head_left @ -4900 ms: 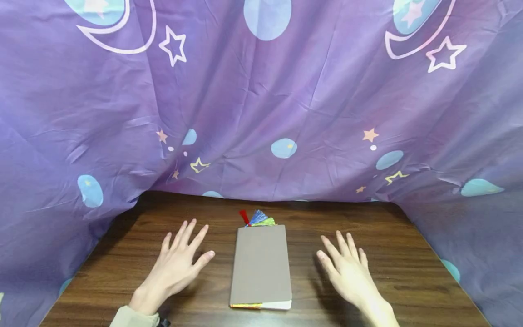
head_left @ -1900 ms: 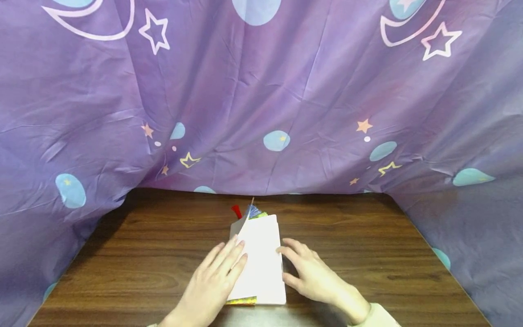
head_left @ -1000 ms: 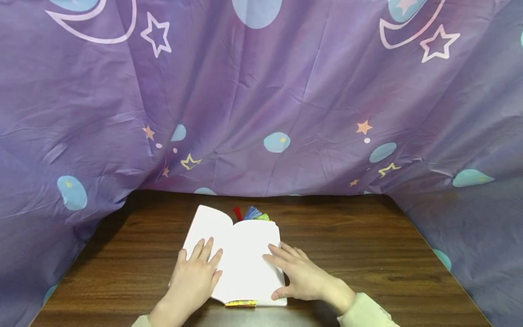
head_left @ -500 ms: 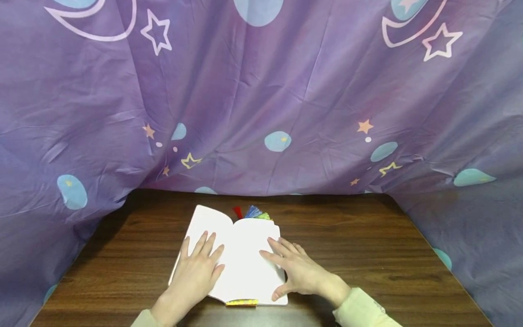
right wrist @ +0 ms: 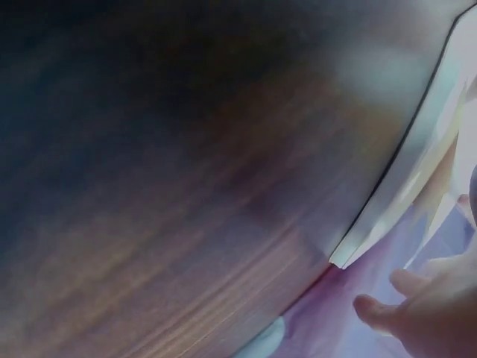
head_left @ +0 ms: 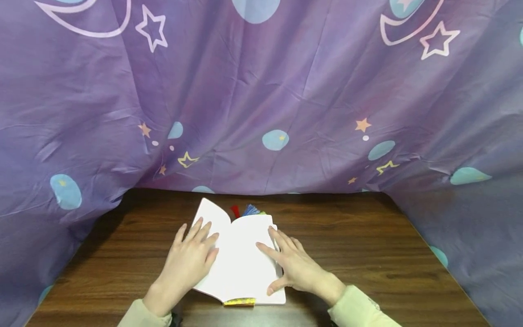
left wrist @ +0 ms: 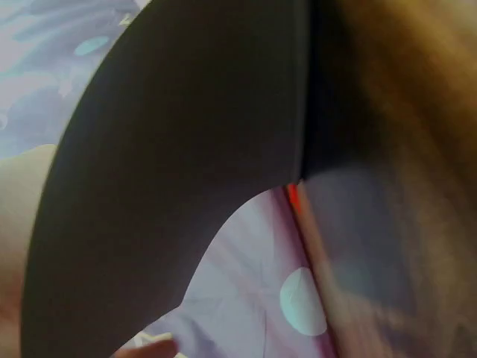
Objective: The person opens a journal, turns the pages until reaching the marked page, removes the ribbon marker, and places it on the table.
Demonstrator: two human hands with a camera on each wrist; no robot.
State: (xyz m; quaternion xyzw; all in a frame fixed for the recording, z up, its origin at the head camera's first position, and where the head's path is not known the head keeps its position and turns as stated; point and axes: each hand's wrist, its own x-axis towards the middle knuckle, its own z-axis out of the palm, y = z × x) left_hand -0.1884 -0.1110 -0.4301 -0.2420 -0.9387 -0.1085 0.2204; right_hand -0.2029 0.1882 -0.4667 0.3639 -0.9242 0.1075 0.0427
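Note:
A notebook [head_left: 245,268] lies spread to blank white pages, its left half tilted up from the table. My left hand [head_left: 185,261] rests on the left page with fingers spread. My right hand [head_left: 296,268] touches the right page and its outer edge, fingers apart. The left wrist view shows the dark underside of the cover [left wrist: 164,149] curving above the wood, with most of that hand hidden. In the right wrist view, the page block [right wrist: 417,160] stands beside my fingers [right wrist: 376,309]. A yellow patterned strip [head_left: 239,302] sticks out at the notebook's bottom.
Red [head_left: 234,211] and blue [head_left: 250,210] tassels, with a bit of green, poke out beyond the notebook's top edge. Underneath is a brown wooden table [head_left: 367,254]. A purple curtain [head_left: 310,100] with stars and moons hangs behind and along both sides.
Earlier the notebook lay closed with both hands beside it. Its cover and pages were turned over to the left. Since half a second ago, the left page has risen slightly and the left hand shifted a little left.

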